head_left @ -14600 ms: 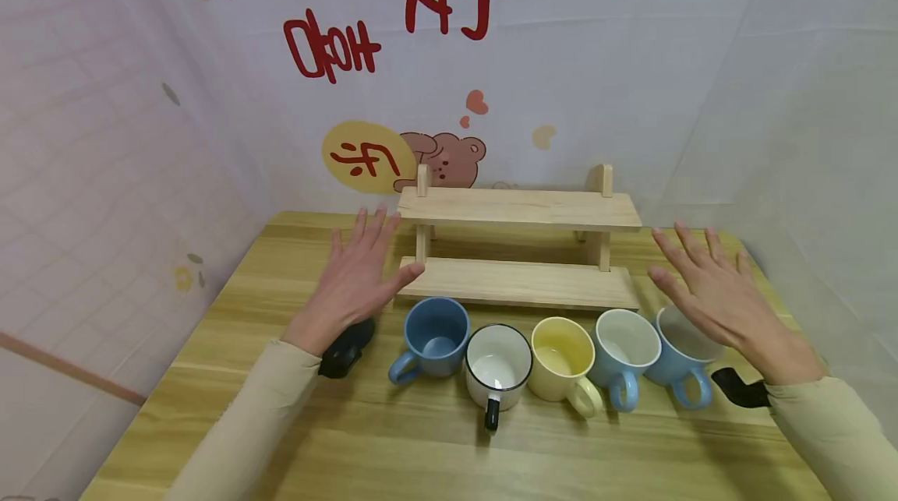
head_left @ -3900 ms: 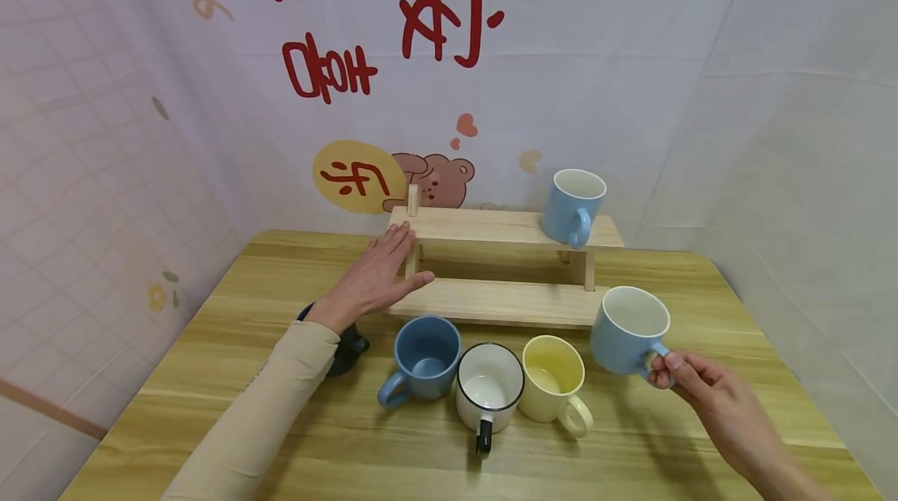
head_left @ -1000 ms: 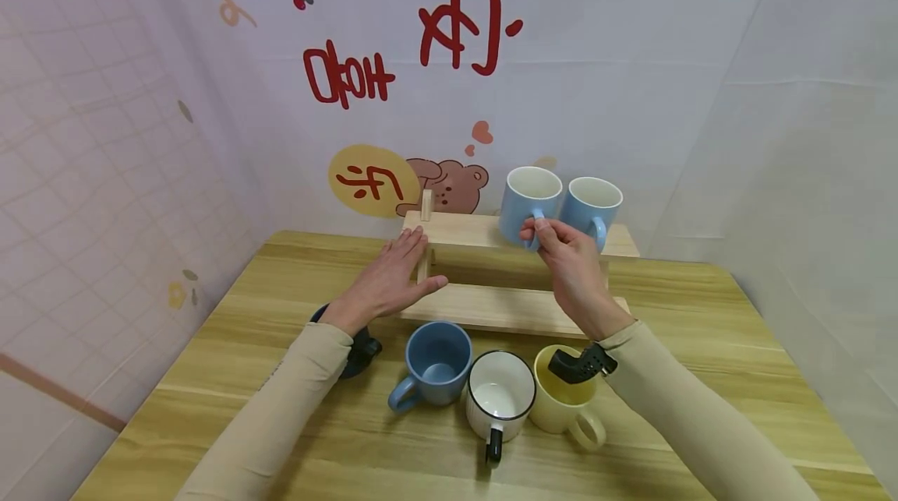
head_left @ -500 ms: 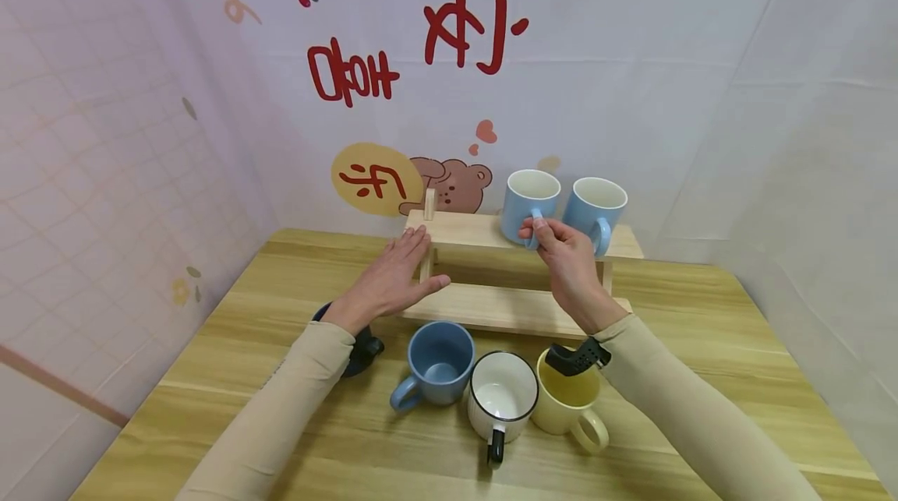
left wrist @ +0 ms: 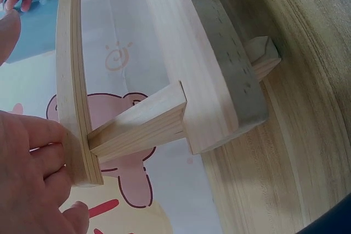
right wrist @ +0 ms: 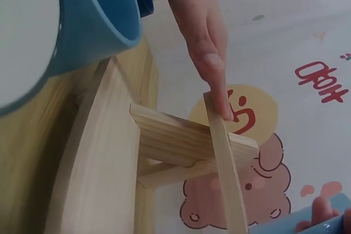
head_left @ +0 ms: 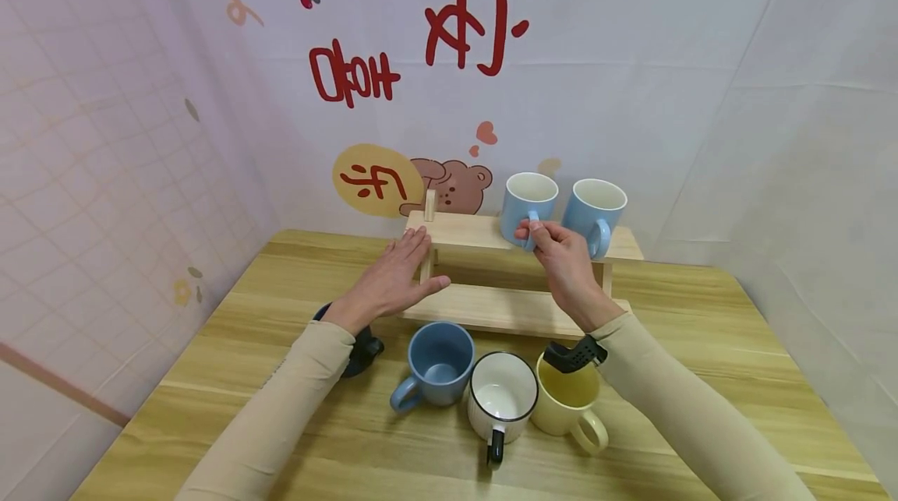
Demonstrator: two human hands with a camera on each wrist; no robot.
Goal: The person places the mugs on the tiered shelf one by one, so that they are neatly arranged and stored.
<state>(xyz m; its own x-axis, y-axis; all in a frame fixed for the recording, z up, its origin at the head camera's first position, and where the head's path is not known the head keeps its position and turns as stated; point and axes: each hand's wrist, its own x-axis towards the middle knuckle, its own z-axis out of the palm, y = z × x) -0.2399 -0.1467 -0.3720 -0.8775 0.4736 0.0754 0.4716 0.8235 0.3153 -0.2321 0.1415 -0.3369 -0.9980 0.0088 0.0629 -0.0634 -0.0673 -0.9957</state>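
My right hand (head_left: pixel 567 261) pinches the handle of a light blue mug (head_left: pixel 517 209) with a white inside, upright at the upper board of a two-tier wooden shelf (head_left: pixel 459 230). Just right of it on the same board stands a second light blue mug (head_left: pixel 589 213), its handle facing front. My left hand (head_left: pixel 389 275) rests with fingers extended against the board's left end. In the left wrist view its fingers (left wrist: pixel 46 160) touch that board end. The right wrist view shows the left hand (right wrist: pixel 203 36) at the shelf end, with the held mug (right wrist: pixel 296 220) at the lower right.
On the wooden table (head_left: pixel 701 345), in front of the lower board (head_left: pixel 498 306), stand a blue mug (head_left: pixel 438 365), a white mug (head_left: pixel 501 396) with black rim and handle, and a yellow mug (head_left: pixel 561 407). A dark mug (head_left: pixel 365 353) is partly hidden under my left wrist.
Both light blue mugs stood on the table at first; one, then the other, has come up to the upper board. In the last second the held mug shifts only slightly. My left hand stays put.
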